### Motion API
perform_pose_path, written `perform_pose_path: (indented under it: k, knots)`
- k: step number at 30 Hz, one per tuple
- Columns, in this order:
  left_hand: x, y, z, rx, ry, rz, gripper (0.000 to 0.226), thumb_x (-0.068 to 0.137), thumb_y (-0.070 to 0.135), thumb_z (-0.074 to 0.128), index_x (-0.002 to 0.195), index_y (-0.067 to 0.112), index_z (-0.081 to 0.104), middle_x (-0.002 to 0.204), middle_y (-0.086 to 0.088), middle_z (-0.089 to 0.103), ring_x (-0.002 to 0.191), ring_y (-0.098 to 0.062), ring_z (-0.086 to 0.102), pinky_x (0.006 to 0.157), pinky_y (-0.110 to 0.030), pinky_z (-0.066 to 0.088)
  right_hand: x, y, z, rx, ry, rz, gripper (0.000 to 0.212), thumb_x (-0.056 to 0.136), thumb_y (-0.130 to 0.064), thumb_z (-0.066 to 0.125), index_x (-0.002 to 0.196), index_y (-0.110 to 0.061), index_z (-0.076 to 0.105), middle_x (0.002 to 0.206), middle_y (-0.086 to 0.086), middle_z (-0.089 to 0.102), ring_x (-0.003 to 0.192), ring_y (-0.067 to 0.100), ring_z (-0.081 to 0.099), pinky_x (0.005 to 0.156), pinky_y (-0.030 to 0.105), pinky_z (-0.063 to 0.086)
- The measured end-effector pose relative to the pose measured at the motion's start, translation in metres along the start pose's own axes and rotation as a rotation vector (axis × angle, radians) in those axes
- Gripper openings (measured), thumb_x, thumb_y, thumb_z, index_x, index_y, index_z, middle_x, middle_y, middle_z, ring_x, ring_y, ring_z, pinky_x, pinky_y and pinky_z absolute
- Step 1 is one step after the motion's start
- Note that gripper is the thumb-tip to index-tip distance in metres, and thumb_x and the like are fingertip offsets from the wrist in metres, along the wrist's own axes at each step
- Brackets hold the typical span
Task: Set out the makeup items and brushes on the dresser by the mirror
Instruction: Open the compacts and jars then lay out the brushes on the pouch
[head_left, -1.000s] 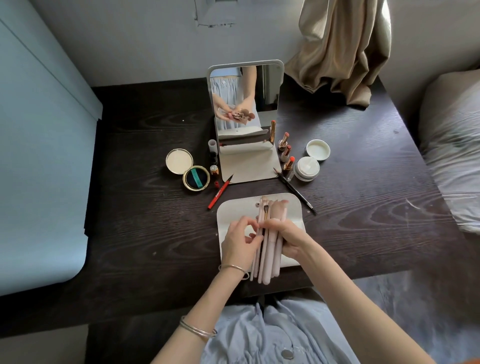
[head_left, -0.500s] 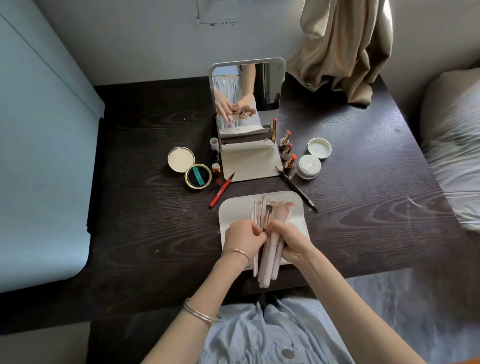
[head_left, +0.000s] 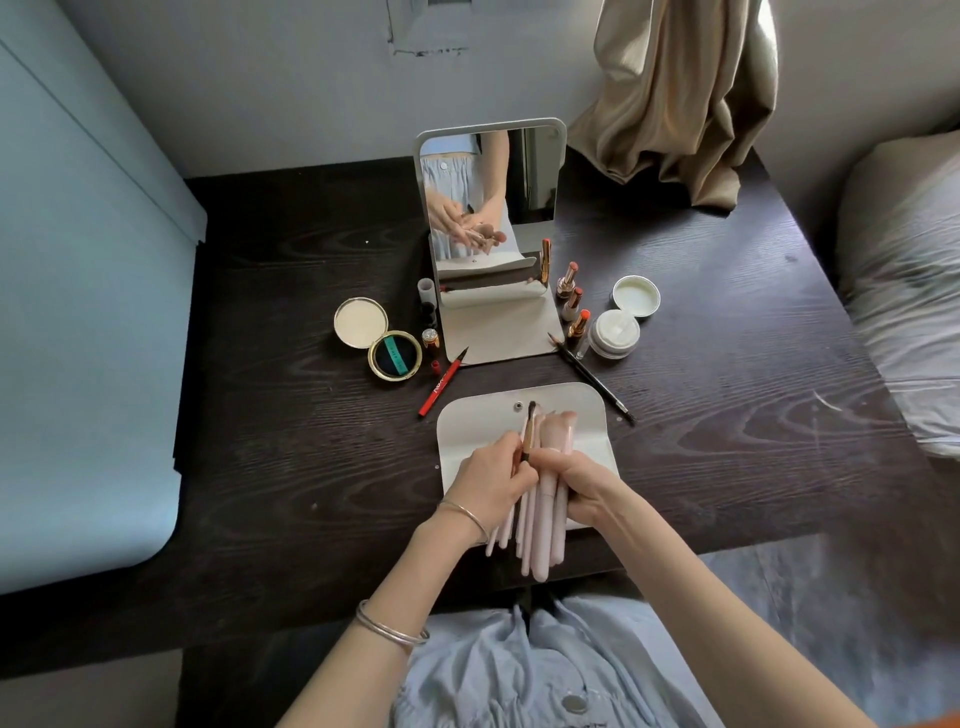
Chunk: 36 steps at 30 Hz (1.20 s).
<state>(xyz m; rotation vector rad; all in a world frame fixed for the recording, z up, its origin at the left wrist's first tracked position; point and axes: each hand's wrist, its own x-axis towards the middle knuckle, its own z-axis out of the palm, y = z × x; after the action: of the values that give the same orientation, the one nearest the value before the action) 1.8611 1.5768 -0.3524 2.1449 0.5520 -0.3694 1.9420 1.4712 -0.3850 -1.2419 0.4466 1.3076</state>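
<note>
Since a second ago: left hand (head_left: 491, 480) has closed its fingers on one dark-tipped brush (head_left: 528, 434), drawing it from the pink brush bundle (head_left: 545, 499) gripped by right hand (head_left: 584, 486), over the pouch (head_left: 478, 421) in front of the mirror (head_left: 491, 192). Judgement: brush layout on the counter (head_left: 260, 415) starting.

both forearms reach forward from the bottom of the view and meet in the middle. the right hand (head_left: 582, 480) is curled around a bundle of brushes (head_left: 543, 512), its fingers (head_left: 545, 458) wrapped over the handles. the left hand (head_left: 491, 480) sits just beside it, back of the hand up, fingers bent, pinching a single dark-tipped brush (head_left: 528, 431) that stands up out of the bundle. the left arm wears one bangle at the wrist and two further up the forearm.
</note>
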Motion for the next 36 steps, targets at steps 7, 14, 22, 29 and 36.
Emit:
perform_pose_path:
  k: [7, 14, 22, 29, 36]
  knots:
    - [0.001, -0.006, 0.006, -0.100, 0.074, -0.086, 0.012, 0.094, 0.021, 0.040, 0.095, 0.012, 0.048, 0.084, -0.005, 0.057, 0.079, -0.026, 0.054, 0.067, -0.035, 0.038, 0.003, 0.003, 0.003, 0.008, 0.113, -0.034, 0.005, 0.083, -0.003, 0.065, 0.080, 0.001, 0.065, 0.070, 0.013, 0.069, 0.063, 0.021, 0.068, 0.075, 0.036, 0.056]
    - [0.012, -0.045, 0.010, -0.196, 0.348, -0.426, 0.016, 0.094, 0.021, 0.048, 0.098, 0.008, 0.057, 0.106, -0.004, 0.041, 0.082, -0.021, 0.053, 0.076, -0.029, 0.042, 0.004, -0.008, -0.009, -0.235, 0.178, -0.133, 0.007, 0.075, -0.001, 0.072, 0.078, 0.001, 0.066, 0.065, 0.006, 0.070, 0.060, 0.016, 0.066, 0.062, 0.027, 0.056]
    - [0.021, -0.067, 0.020, -0.210, 0.330, -0.570, 0.010, 0.087, 0.024, 0.061, 0.086, 0.014, 0.063, 0.088, -0.003, 0.067, 0.088, -0.019, 0.062, 0.082, -0.031, 0.047, 0.027, -0.009, 0.017, -0.635, 0.210, -0.135, 0.050, 0.047, -0.023, 0.079, 0.088, 0.005, 0.068, 0.090, 0.019, 0.069, 0.089, 0.034, 0.067, 0.086, 0.046, 0.055]
    - [0.019, -0.067, 0.023, -0.282, 0.386, -0.609, 0.015, 0.087, 0.026, 0.063, 0.076, 0.020, 0.055, 0.083, -0.003, 0.069, 0.081, -0.018, 0.067, 0.075, -0.029, 0.051, 0.042, -0.005, 0.036, -0.714, 0.315, -0.143, 0.024, 0.068, -0.014, 0.077, 0.080, -0.006, 0.058, 0.079, 0.008, 0.060, 0.079, 0.025, 0.062, 0.066, 0.031, 0.051]
    - [0.016, -0.070, 0.024, -0.426, 0.459, -0.651, 0.012, 0.086, 0.020, 0.062, 0.076, 0.017, 0.058, 0.077, -0.003, 0.068, 0.072, -0.018, 0.068, 0.074, -0.033, 0.057, 0.054, 0.001, 0.047, -0.837, 0.395, -0.181, 0.023, 0.070, -0.018, 0.072, 0.083, -0.009, 0.055, 0.074, 0.002, 0.055, 0.074, 0.020, 0.057, 0.063, 0.029, 0.045]
